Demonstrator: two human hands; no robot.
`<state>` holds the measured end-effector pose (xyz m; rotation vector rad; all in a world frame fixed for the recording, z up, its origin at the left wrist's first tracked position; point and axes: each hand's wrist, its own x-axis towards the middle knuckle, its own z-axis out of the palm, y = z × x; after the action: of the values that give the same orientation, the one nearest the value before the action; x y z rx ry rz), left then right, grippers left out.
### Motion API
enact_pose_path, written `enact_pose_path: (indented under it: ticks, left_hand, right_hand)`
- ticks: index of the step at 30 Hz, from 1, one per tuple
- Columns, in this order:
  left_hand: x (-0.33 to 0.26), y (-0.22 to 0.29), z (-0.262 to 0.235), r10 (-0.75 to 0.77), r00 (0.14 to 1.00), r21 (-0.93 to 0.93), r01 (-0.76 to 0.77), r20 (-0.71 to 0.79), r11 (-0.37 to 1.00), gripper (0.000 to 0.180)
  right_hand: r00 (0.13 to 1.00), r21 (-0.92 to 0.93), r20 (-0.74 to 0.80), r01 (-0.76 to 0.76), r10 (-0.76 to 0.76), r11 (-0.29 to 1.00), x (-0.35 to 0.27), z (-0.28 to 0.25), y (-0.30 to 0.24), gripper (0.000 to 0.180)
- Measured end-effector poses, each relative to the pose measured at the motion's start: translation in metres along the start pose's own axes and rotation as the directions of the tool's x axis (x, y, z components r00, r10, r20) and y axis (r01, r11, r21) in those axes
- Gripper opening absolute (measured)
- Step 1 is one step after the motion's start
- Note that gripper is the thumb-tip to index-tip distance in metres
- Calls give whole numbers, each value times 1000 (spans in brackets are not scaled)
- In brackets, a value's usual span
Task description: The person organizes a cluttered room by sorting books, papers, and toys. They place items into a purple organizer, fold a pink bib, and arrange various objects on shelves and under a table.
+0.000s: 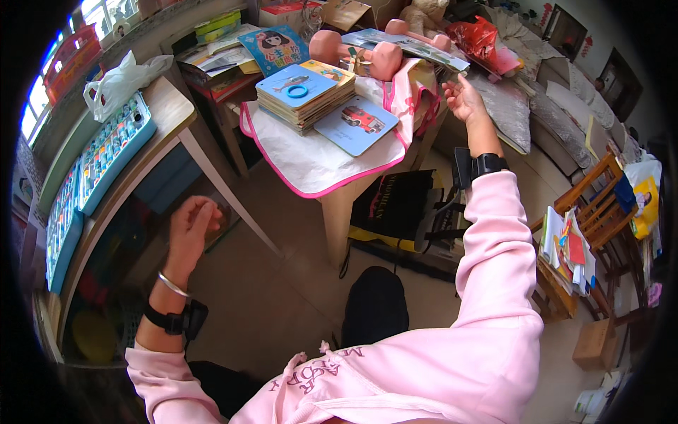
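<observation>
Small table: taken as the landmark; covered with a white cloth edged in pink.

Book stack: on the table's far left part; several flat board books, the top one blue.

Ring: small, blue, lying flat on the top book of the stack.

Fire-truck book: blue cover with a red truck; on the table's near side, leaning against the stack's right edge.

Doll: pink, lying at the table's far edge, beyond the stack.

Right hand: raised at the table's right corner, fingers loosely spread, palm turned inward, holding nothing. It is close to the pink-trimmed cloth hanging off that corner; whether it touches the cloth cannot be told. Black wrist strap, pink sleeve.

Left hand: well to the left of the table and lower, in front of the desk's leg. Fingers curled together; whether anything is inside them cannot be told. Metal bangle and a black wrist strap.

Desk: wooden, left of the table.

Paint trays: long, blue, filled with small pots of colour; on the desk, left of the table.

White bag: plastic, on the desk's far end.

Red bag: beyond the table's right corner.

Chair: wooden, well to the right of the table, with papers piled beside it.
</observation>
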<state>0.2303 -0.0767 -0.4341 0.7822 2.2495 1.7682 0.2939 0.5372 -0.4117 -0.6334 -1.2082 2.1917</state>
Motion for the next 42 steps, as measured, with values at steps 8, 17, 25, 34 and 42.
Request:
enact_pose_path:
  ticks: [8, 17, 25, 34, 42]
  left_hand:
    - [48, 30, 83, 403, 912, 292, -407, 78, 866, 32]
    - [77, 72, 183, 601, 714, 645, -656, 361, 392, 49]
    - [122, 77, 194, 419, 796, 813, -549, 437, 194, 58]
    - [133, 72, 181, 571, 749, 769, -569, 337, 292, 39]
    - [150, 58, 156, 424, 824, 884, -456, 375, 103, 65]
  right_hand:
    - [965, -540, 128, 263, -230, 800, -2, 27, 20, 57]
    - [831, -559, 301, 551, -468, 619, -28, 26, 27, 26]
    - [900, -573, 276, 436, -338, 694, -93, 65, 57, 92]
    - [877, -289, 369, 423, -308, 859, -89, 73, 85, 25]
    - [855, 155, 371, 327, -362, 932, -121, 93, 98, 29]
